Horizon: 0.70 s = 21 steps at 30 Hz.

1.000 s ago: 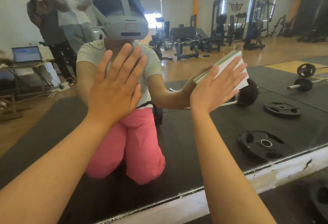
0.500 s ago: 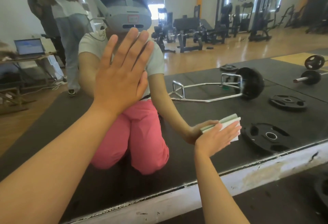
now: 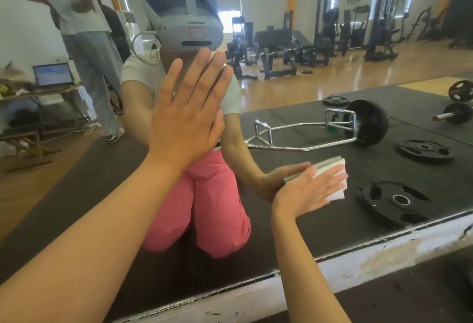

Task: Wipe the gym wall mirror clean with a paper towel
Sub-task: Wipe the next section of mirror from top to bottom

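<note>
Right grip point(image 3: 311, 189), flat-fingered, presses the paper towel point(image 3: 337, 192) onto the mirror point(image 3: 332, 233) for wiping; left grip point(image 3: 189, 118), open-palmed, braces up-left.

Bright, even daylight fills the scene, coming from the windows point(image 3: 229, 19) reflected at the back of the mirror point(image 3: 307, 223) — they are blown out to white — and a sheen lies on the wooden floor point(image 3: 384, 71). Shadows are soft. The right hand point(image 3: 304, 192) is smeared by motion blur at the fingers, as is the standing person point(image 3: 84, 15) at upper left. The wide lens bows the mirror's lower edge.
</note>
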### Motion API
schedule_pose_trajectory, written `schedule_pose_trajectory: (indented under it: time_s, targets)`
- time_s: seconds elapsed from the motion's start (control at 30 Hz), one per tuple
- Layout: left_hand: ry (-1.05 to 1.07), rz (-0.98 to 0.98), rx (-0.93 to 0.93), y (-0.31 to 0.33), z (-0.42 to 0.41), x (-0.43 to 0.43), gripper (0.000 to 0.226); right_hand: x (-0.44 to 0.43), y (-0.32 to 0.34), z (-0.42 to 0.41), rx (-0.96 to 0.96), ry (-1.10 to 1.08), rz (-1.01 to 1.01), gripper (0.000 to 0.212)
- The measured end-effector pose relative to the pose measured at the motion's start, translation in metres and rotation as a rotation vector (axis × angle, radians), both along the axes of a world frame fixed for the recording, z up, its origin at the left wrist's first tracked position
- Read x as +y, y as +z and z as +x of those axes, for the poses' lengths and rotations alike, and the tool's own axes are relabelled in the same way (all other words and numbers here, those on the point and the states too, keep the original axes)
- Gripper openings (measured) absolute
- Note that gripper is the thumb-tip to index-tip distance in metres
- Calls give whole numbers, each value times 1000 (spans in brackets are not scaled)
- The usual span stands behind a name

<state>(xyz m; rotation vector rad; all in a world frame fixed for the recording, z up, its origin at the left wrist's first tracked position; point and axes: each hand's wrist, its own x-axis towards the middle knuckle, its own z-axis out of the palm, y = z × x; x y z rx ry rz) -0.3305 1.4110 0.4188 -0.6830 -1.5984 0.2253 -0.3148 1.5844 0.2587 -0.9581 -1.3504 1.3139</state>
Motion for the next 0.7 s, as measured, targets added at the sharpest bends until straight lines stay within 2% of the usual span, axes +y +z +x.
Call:
schedule_pose_trajectory:
  time_s: [0.1,0.2,0.47,0.7]
  targets:
    - [-5,-1,-1,0,-1,0,63,-17,59,3,71,37,131,64]
    - [-12,3,-7,0,-1,-1,64,-15,84,-2,53,39,165,65]
    - [-23,12,-10,0,0,1,65,6,57,4,-70,-20,479,69]
    - [-43,13,-13,0,-1,1,64,2,52,-11,48,-104,447,61]
